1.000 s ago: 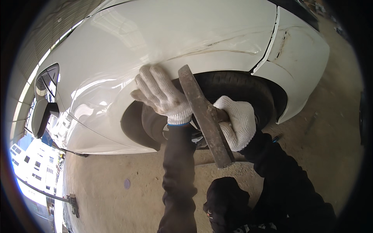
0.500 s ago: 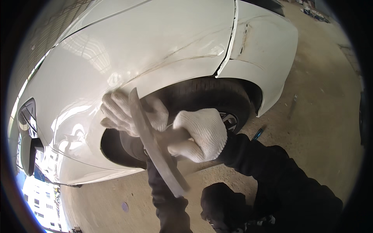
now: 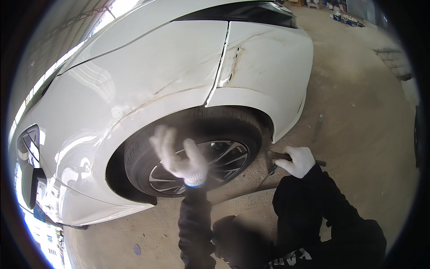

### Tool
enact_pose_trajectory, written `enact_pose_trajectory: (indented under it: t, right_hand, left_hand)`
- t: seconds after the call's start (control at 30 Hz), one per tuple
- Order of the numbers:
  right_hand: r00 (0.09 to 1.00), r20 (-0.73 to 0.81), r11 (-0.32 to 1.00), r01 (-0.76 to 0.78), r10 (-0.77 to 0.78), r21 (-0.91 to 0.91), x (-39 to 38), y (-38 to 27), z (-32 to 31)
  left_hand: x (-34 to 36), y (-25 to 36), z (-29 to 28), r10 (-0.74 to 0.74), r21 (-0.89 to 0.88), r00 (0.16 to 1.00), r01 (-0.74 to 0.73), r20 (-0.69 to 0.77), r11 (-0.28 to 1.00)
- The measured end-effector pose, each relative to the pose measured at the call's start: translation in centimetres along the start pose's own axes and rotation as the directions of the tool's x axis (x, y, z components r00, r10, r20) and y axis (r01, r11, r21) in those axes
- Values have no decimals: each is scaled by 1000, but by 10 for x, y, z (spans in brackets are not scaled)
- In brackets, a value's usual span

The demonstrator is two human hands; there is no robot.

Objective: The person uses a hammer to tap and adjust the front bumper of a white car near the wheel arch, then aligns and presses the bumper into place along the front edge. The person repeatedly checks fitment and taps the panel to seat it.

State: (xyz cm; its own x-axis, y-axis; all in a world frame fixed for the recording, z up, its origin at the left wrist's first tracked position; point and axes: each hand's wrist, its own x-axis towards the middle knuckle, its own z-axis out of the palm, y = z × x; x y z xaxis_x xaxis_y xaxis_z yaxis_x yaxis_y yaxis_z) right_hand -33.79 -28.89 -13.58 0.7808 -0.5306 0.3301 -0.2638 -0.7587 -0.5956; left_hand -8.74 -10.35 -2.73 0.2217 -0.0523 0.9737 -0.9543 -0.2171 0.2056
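Observation:
My left hand (image 3: 179,157), in a white knit glove, is raised in front of the car wheel (image 3: 224,157). Its fingers are spread and empty, slightly smeared by motion. To the right, beside the front of the tyre, my gloved right hand (image 3: 298,162) is closed around what looks like a hammer (image 3: 320,162). One end of its handle sticks out to the right of the fist; the brownish head end at the left is blurred. Above the wheel, the white fender (image 3: 148,85) carries long brownish scratches. More scuffs and dark slots mark the bumper (image 3: 264,62) beyond the panel gap.
Just below my right hand a thin dark tool (image 3: 273,170) lies on the dusty ground. Another slim tool (image 3: 318,127) lies farther right. The side mirror (image 3: 30,179) juts out at the left. A small round disc (image 3: 137,249) is on the ground at lower left.
My left hand has come off the fender and moved right, in front of the wheel. The right hand has drawn back down and right with the hammer. The view has shifted, showing more wheel.

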Motion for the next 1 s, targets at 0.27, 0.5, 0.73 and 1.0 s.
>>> enact_pose_trajectory:
  t: [0.27,0.5,0.73,1.0]
  right_hand:
    - [622,-79,584,-765,779,-271,-242,236,13]
    - [318,-84,304,-941,944,-147,-387,277,64]
    - [468,-73,431,-856,881,-287,-353,265,11]
    - [585,26,584,-805,811,-108,-236,181,-86]
  left_hand:
    - [-3,111,82,-729,-746,475,662,492,-71]
    - [-32,116,126,-808,-835,348,466,476,-292]
    - [-27,159,135,-739,-837,556,547,380,-18]
    - [-13,194,135,-784,-707,491,701,381,96]
